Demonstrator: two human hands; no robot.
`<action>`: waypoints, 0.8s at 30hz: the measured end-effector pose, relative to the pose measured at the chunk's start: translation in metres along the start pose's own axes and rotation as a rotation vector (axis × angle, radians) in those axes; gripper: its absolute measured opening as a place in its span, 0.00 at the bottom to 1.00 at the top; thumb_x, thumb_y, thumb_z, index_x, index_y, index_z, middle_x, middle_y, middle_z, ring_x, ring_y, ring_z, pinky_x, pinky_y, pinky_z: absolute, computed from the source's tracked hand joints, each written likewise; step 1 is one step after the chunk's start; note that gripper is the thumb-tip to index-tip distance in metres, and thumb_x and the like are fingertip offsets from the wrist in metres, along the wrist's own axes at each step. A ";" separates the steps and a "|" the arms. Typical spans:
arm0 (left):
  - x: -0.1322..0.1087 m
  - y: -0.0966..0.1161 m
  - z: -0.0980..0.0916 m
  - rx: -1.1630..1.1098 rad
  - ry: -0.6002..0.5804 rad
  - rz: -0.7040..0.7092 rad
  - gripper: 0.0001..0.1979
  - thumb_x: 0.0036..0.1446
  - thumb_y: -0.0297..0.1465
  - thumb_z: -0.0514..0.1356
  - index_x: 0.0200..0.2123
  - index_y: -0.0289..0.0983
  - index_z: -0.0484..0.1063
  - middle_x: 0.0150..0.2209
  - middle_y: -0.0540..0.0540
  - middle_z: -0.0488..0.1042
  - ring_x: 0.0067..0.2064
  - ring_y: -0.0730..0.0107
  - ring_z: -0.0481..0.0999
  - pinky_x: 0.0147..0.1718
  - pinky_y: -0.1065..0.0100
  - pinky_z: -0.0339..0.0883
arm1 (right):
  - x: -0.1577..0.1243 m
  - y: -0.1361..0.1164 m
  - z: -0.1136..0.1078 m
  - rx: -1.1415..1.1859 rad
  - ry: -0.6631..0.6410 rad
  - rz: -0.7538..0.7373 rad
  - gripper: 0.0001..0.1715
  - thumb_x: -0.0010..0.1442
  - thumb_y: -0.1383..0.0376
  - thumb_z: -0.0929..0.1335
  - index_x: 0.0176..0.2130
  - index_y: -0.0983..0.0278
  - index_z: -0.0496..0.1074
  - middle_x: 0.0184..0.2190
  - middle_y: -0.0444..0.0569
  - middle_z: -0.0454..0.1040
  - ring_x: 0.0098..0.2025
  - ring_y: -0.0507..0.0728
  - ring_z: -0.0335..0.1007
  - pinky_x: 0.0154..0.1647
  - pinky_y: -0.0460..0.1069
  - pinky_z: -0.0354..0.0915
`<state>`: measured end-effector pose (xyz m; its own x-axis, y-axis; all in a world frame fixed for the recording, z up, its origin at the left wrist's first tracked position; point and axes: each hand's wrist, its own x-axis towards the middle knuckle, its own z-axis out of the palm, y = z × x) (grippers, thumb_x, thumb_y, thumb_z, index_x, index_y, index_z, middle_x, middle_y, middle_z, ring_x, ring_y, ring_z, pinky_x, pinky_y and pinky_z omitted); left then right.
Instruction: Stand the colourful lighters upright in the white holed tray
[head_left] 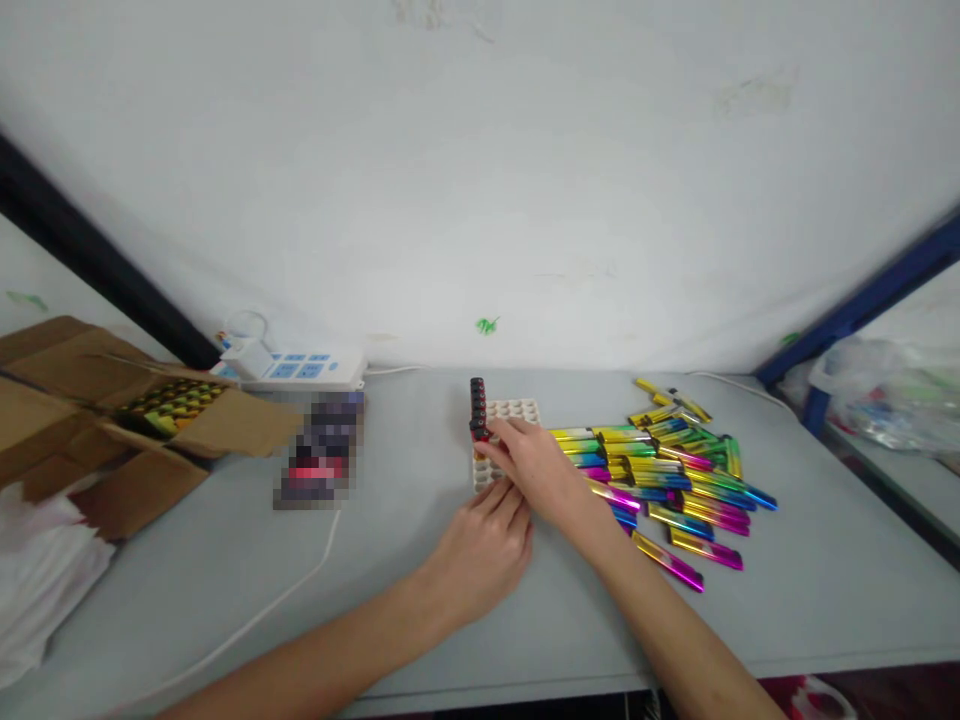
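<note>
A white tray with rows of round holes (517,410) lies in the middle of the table. Along its left edge stands a row of upright lighters (478,395) with black tops and red spots. My right hand (536,465) reaches over the tray, closed, its fingers pinching a lighter (480,433) at the near end of that row. My left hand (480,550) rests at the tray's near edge with curled fingers pressed together against it; its thumb is hidden. Right of the tray, partly behind my right forearm, spreads a loose pile of shiny multicoloured lighters (697,480).
On the left stands an open cardboard box (150,400) with yellow-and-black items inside, beside a white plastic bag (45,580). A blurred-out dark object (321,450) lies before a power strip (307,370). A white cable (285,595) crosses the table. Clear plastic bags (885,390) sit beyond the right frame bar.
</note>
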<state>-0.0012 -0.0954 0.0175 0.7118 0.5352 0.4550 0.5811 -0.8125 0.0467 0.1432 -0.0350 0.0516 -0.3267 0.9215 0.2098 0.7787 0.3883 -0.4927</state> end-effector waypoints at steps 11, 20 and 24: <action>-0.003 -0.008 0.005 0.019 0.045 0.039 0.14 0.72 0.26 0.55 0.52 0.28 0.79 0.60 0.29 0.80 0.61 0.50 0.81 0.58 0.54 0.77 | -0.079 0.064 -0.088 -0.009 0.344 0.138 0.18 0.74 0.49 0.68 0.49 0.58 0.79 0.41 0.53 0.82 0.44 0.63 0.80 0.51 0.57 0.74; 0.000 -0.007 0.006 0.043 0.073 0.042 0.12 0.71 0.26 0.56 0.49 0.28 0.79 0.58 0.31 0.81 0.59 0.50 0.83 0.57 0.56 0.78 | -0.161 0.185 -0.100 -0.385 0.319 0.343 0.40 0.73 0.39 0.60 0.68 0.61 0.72 0.72 0.65 0.66 0.74 0.75 0.60 0.73 0.74 0.59; 0.000 -0.006 0.003 0.032 0.059 0.042 0.12 0.71 0.26 0.56 0.50 0.27 0.79 0.59 0.29 0.81 0.60 0.50 0.82 0.58 0.55 0.77 | -0.155 0.184 -0.080 -0.429 0.252 0.359 0.40 0.76 0.43 0.58 0.71 0.63 0.69 0.73 0.65 0.65 0.77 0.75 0.55 0.74 0.74 0.57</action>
<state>-0.0038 -0.0896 0.0142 0.7118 0.4852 0.5079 0.5641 -0.8257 -0.0016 0.3795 -0.1063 -0.0038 0.0921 0.9455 0.3123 0.9800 -0.0304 -0.1967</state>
